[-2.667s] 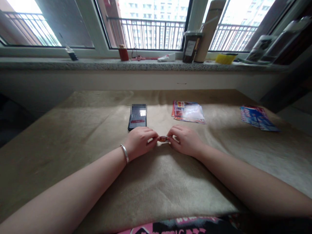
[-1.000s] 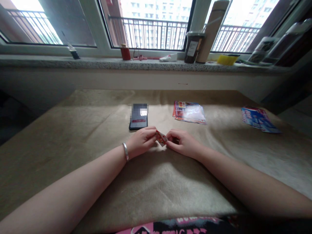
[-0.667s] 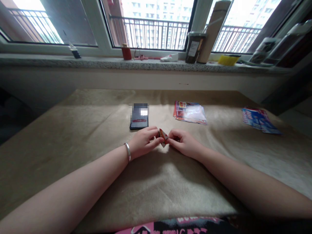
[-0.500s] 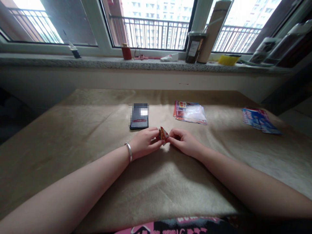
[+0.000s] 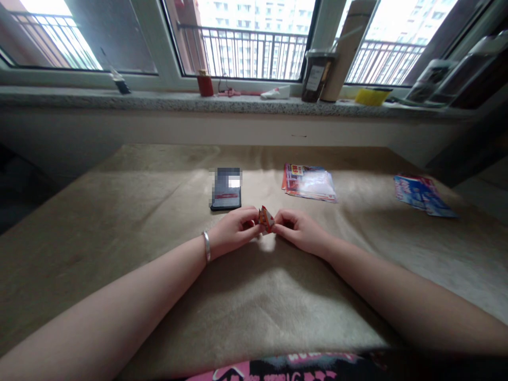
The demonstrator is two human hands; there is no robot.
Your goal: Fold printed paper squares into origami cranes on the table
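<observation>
Between my two hands is a small folded paper piece (image 5: 266, 219), red, orange and white, with pointed corners. My left hand (image 5: 235, 228), a silver bangle at its wrist, pinches the left side of it between thumb and fingers. On the opposite side, the thumb and curled fingers of my right hand (image 5: 300, 231) grip its right corner. Both hands are low over the cloth-covered table (image 5: 254, 307). Just beyond my left hand lies a dark phone (image 5: 227, 198), partly pixelated.
A stack of colourful printed leaflets (image 5: 310, 183) lies past my right hand, and blue leaflets (image 5: 424, 196) lie farther right. Along the back, the stone windowsill (image 5: 166, 103) holds a red container (image 5: 205, 84), a dark lidded jar (image 5: 315, 76) and a yellow item (image 5: 372, 96).
My left hand has shifted slightly left, with its fingers now at the paper piece's left edge. More of the piece shows, and it is turned a little. My right hand is nearly still.
</observation>
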